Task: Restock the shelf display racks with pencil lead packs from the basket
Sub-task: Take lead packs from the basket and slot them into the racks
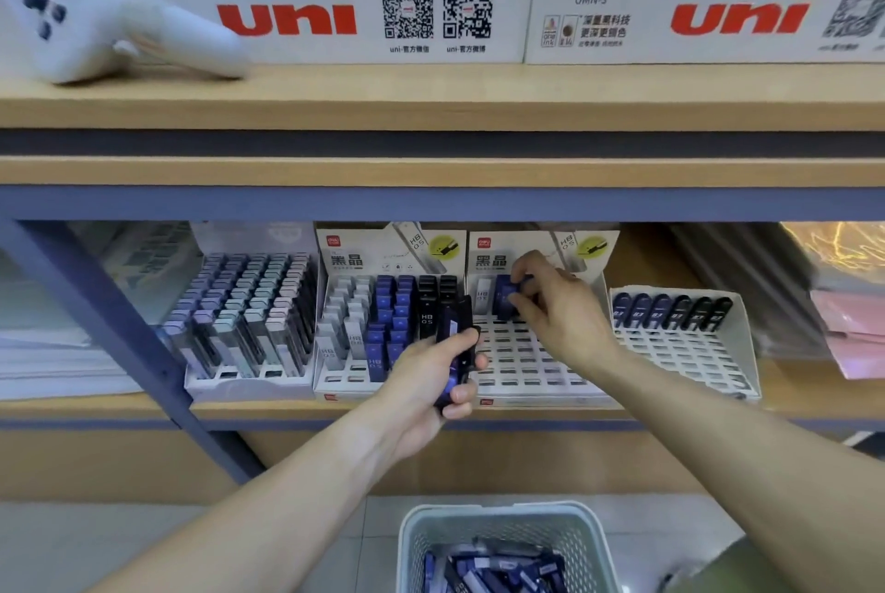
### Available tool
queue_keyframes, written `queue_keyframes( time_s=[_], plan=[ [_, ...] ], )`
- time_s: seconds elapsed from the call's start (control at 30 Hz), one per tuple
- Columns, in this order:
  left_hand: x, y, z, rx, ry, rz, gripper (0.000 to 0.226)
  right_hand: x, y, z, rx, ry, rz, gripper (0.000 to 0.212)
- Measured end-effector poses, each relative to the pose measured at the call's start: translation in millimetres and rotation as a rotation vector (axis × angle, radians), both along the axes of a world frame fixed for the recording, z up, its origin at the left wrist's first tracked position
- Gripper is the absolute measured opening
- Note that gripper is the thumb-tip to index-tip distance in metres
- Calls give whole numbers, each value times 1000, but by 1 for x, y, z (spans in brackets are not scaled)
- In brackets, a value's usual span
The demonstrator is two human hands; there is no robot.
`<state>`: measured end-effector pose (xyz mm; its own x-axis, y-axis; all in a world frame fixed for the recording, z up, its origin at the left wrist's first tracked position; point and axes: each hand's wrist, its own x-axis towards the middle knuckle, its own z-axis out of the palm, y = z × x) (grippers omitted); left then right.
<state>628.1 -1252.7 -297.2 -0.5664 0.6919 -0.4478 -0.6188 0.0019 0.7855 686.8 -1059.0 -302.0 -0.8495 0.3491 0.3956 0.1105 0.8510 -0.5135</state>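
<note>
Packs look light, rigid, slick: right hand [555,310] pinches a blue pack [506,295] by its sides at centre frame; left hand [431,377] grips spare packs [452,338].

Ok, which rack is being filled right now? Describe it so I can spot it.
On the lower wooden shelf stand four display racks. It is the third from the left, with a white card back printed with black characters. Unlike its two full neighbours to the left, its slot grid is nearly bare, and the right hand presses a blue pack into its back row.
</note>
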Motion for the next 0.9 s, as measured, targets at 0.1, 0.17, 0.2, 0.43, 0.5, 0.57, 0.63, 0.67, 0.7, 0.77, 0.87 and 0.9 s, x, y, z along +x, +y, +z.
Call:
queue_keyframes(
  time_s=[0.1,0.17,0.2,0.43,0.5,0.57,0.63,0.67,0.7,0.77,0.87,0.9],
  plan=[
    [0,-2,-2,-9,21,5,40,0,-1,-1,10,-33,23,25],
    [-1,-4,-4,-20,38,-6,38,0,-3,-1,20,-37,18,25],
    [-2,-4,-6,-23,46,-14,38,-2,-3,-1,39,-24,8,24],
    [2,-7,-5,-25,110,-69,33,-6,-4,0,318,-94,-108,29],
    [4,-10,-4,-23,128,-84,30,-6,-12,7,223,-39,-122,27],
    [4,-12,-3,-21,148,-105,22,-6,-24,20,-109,9,-121,18],
    [5,-15,-1,-17,164,-131,16,-4,-36,29,-540,-80,-82,13],
    [6,-16,-2,-16,173,-147,15,-2,-40,30,-698,-142,-59,10],
    [7,-17,-2,-18,183,-162,15,0,-43,30,-809,-180,-36,8],
    [9,-20,-5,-29,199,-177,18,3,-45,32,-938,-165,-24,9],
    [11,-23,-8,-22,187,-136,22,3,-40,37,-1042,-77,-42,13],
    [11,-25,-8,-12,171,-106,25,3,-39,38,-1070,-63,-41,13]
  ],
)
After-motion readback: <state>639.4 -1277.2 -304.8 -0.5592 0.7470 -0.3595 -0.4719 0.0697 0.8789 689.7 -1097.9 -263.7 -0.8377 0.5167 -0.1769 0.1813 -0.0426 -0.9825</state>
